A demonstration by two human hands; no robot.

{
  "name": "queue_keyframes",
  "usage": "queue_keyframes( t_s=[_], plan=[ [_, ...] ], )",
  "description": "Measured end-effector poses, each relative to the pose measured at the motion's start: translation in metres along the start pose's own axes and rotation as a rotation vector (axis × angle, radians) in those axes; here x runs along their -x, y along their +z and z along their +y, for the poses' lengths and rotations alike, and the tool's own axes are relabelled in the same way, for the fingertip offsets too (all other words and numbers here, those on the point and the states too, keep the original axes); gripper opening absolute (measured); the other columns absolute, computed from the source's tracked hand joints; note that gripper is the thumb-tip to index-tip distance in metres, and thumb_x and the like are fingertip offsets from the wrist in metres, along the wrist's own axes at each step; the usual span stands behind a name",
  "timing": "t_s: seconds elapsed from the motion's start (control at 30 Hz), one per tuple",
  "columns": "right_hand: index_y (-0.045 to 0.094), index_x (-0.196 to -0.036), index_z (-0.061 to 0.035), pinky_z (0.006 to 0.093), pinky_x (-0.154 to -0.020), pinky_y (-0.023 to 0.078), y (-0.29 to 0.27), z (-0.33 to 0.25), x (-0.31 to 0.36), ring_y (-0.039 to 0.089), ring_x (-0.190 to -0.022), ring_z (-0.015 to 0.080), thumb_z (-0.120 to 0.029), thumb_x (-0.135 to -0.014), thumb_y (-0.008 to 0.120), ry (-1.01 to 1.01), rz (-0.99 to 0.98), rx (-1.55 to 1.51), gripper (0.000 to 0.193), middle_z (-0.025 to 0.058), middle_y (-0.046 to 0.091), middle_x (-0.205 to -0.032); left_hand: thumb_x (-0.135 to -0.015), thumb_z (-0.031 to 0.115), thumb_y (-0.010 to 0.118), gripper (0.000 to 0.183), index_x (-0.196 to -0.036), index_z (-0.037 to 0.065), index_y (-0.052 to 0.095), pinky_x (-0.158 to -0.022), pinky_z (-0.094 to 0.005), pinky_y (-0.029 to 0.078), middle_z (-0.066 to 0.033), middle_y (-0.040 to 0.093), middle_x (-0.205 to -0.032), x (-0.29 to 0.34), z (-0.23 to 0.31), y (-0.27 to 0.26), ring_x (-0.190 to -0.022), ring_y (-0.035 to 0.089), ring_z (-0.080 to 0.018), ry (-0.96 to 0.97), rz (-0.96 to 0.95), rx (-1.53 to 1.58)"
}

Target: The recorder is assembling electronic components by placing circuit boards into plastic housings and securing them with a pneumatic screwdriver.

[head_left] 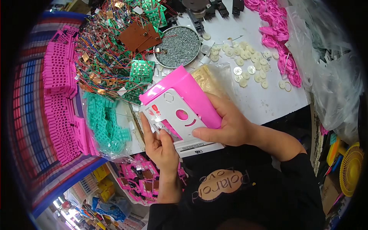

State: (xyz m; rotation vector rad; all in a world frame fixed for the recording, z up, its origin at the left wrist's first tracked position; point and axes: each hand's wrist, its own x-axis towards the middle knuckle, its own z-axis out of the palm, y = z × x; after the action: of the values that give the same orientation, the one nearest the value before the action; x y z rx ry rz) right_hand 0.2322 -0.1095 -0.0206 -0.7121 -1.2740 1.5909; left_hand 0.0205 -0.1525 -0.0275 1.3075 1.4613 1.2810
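Note:
A pink and white plastic toy casing (pixel 172 111) is held tilted in front of me, above the table's near edge. Its white face plate has a round hole and a curved slot; the pink shell (pixel 191 92) shows behind it. My right hand (pixel 226 122) grips the right side, thumb pressed on the white plate and fingers behind the shell. At the lower left edge, my left hand (pixel 159 149) pinches the casing, its index finger straight along the side and the thumb near the plate. The left hand's other fingers are partly hidden.
A round tray of small screws (pixel 178 46) stands beyond the casing. Wired green circuit boards (pixel 142 71) pile at left, near teal plastic parts (pixel 109 122) and stacked pink grids (pixel 59 73). Cream plastic gears (pixel 245 53) and pink rings (pixel 276 23) lie right.

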Motion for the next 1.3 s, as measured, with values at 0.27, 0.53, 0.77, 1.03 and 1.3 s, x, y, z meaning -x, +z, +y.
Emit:
queue_keyframes(
  t_s=[0.27, 0.53, 0.77, 1.03, 1.3],
  plan=[
    [0.056, -0.132, 0.0015, 0.0291, -0.087, 0.054, 0.006, 0.015, 0.002, 0.065, -0.099, 0.0115, -0.010, -0.092, 0.069, 0.258, 0.044, -0.415, 0.044, 0.0068, 0.069, -0.113, -0.101, 0.001, 0.045, 0.061, -0.159, -0.004, 0.026, -0.081, -0.0236, 0.051, -0.0172, 0.063, -0.133, 0.004, 0.026, -0.014, -0.096, 0.066, -0.0124, -0.043, -0.022, -0.230],
    [0.049, -0.137, 0.0024, 0.0299, -0.091, 0.054, 0.008, 0.021, 0.004, 0.065, -0.108, 0.0139, -0.010, -0.093, 0.069, 0.440, 0.021, -0.525, 0.050, 0.0099, 0.067, -0.121, -0.103, 0.013, 0.044, 0.062, -0.157, -0.009, 0.026, -0.112, -0.0374, 0.042, -0.0225, 0.041, -0.157, -0.012, 0.004, -0.022, -0.136, 0.051, -0.0268, -0.006, -0.036, 0.112],
    [0.045, -0.141, 0.0019, 0.0304, -0.096, 0.053, -0.017, -0.003, 0.020, 0.065, -0.115, 0.0166, 0.004, -0.087, 0.072, 0.499, -0.190, -0.492, 0.061, 0.0130, 0.066, -0.129, -0.105, 0.016, 0.045, 0.062, -0.158, -0.007, 0.024, -0.111, -0.0384, 0.043, -0.0215, 0.044, -0.154, -0.012, 0.006, -0.019, -0.133, 0.054, -0.0250, 0.126, -0.031, 0.082],
    [0.041, -0.147, 0.0005, 0.0276, -0.092, 0.055, 0.003, -0.005, 0.027, 0.065, -0.109, 0.0128, 0.007, -0.089, 0.068, 0.475, -0.213, -0.237, 0.064, 0.0115, 0.065, -0.127, -0.108, 0.026, 0.052, 0.032, -0.121, -0.002, 0.061, -0.072, -0.0247, 0.044, -0.0023, 0.063, -0.095, -0.045, 0.011, -0.036, -0.083, 0.056, -0.0082, -0.031, 0.094, 0.106],
    [0.043, -0.145, -0.0001, 0.0275, -0.094, 0.055, -0.010, -0.013, 0.031, 0.066, -0.111, 0.0142, 0.007, -0.090, 0.067, 0.466, -0.013, -0.303, 0.060, 0.0076, 0.067, -0.120, -0.111, 0.035, 0.046, 0.039, -0.101, 0.001, 0.062, -0.061, -0.0212, 0.036, 0.0038, 0.058, -0.082, -0.060, 0.011, -0.015, -0.069, 0.047, -0.0035, -0.065, 0.095, 0.185]
  ],
)
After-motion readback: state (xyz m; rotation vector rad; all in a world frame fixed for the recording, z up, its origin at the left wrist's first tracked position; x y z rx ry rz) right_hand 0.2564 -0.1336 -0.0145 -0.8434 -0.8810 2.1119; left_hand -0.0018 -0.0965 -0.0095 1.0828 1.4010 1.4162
